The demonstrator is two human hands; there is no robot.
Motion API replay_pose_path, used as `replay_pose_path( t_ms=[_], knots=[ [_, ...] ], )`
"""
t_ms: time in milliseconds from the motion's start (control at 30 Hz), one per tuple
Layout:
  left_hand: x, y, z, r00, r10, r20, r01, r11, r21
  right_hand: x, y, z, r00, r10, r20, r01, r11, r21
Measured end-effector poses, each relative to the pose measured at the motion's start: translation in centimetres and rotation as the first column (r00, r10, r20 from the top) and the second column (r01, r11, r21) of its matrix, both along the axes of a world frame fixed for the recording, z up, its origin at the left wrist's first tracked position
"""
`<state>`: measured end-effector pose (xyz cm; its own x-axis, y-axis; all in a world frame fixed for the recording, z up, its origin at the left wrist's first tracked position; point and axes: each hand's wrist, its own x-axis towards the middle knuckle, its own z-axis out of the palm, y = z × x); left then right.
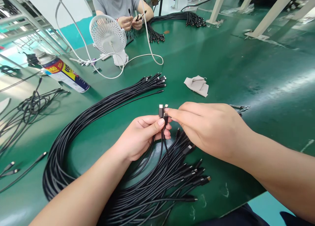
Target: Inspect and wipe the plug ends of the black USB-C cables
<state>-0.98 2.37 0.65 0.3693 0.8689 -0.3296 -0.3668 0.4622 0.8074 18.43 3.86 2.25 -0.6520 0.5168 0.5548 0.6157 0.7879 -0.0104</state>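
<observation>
Pinched in my left hand (145, 131) are a few black USB cables (165, 121), their plug ends pointing up and their cords hanging down. My right hand (209, 127) meets them from the other side, thumb and fingers closed at the plugs. One plug there is partly hidden by the fingers. Beneath both hands, a large bundle of black cables (59, 147) curves in a U on the green table. One set of its plug ends (157, 80) lies beyond my hands; the other, spread out, lies below them.
A grey cloth (197, 85) lies beyond my right hand. Left stand a spray can (66, 73) and a white fan (108, 35) with a looping cord. Loose cables (31, 108) lie far left. Across the table (177, 58), a co-worker (118, 3) handles cables near another bundle (172, 17).
</observation>
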Motion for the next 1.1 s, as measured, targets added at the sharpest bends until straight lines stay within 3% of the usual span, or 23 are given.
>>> replay_pose_path(
  t_ms=[367, 433, 500, 567, 633, 700, 733, 800, 967, 1100],
  knots=[
    [-0.2, 0.1, 0.0, 1.000, -0.009, -0.005, 0.009, 1.000, 0.008, -0.1, -0.3, 0.0, 0.999, -0.046, -0.008, 0.046, 0.999, -0.003],
    [-0.2, 0.1, 0.0, 1.000, -0.004, -0.013, 0.004, 1.000, 0.006, -0.1, -0.2, 0.1, 0.998, -0.047, -0.037, 0.045, 0.997, -0.068],
    [-0.2, 0.0, 0.0, 1.000, -0.003, -0.018, 0.003, 1.000, -0.005, -0.2, -0.1, 0.2, 0.993, -0.056, -0.102, 0.033, 0.975, -0.222],
    [-0.2, 0.0, -0.1, 1.000, -0.010, -0.022, 0.010, 1.000, -0.009, -0.4, 0.2, 0.4, 0.976, -0.062, -0.208, -0.035, 0.902, -0.430],
    [-0.1, -0.1, -0.1, 0.999, -0.027, -0.021, 0.027, 1.000, -0.013, -0.6, 0.5, 0.5, 0.938, -0.064, -0.341, -0.165, 0.781, -0.602],
    [0.0, -0.2, -0.1, 0.999, -0.048, -0.018, 0.047, 0.999, -0.024, -0.8, 0.9, 0.7, 0.896, -0.067, -0.439, -0.282, 0.679, -0.678],
    [0.0, -0.2, 0.0, 0.998, -0.064, -0.017, 0.063, 0.998, -0.031, -0.9, 1.0, 0.7, 0.885, -0.062, -0.461, -0.312, 0.656, -0.688],
    [0.0, -0.2, 0.0, 0.995, -0.097, -0.013, 0.096, 0.994, -0.042, -1.0, 1.3, 0.7, 0.886, -0.027, -0.464, -0.321, 0.685, -0.654],
    [-0.1, -0.1, 0.1, 0.992, -0.121, 0.015, 0.122, 0.991, -0.048, -0.8, 1.6, 0.1, 0.927, 0.076, -0.367, -0.256, 0.844, -0.472],
    [-0.2, -0.1, 0.0, 0.994, -0.104, 0.021, 0.105, 0.993, -0.046, -0.4, 1.9, -0.3, 0.968, -0.006, -0.251, -0.074, 0.949, -0.307]
  ],
)
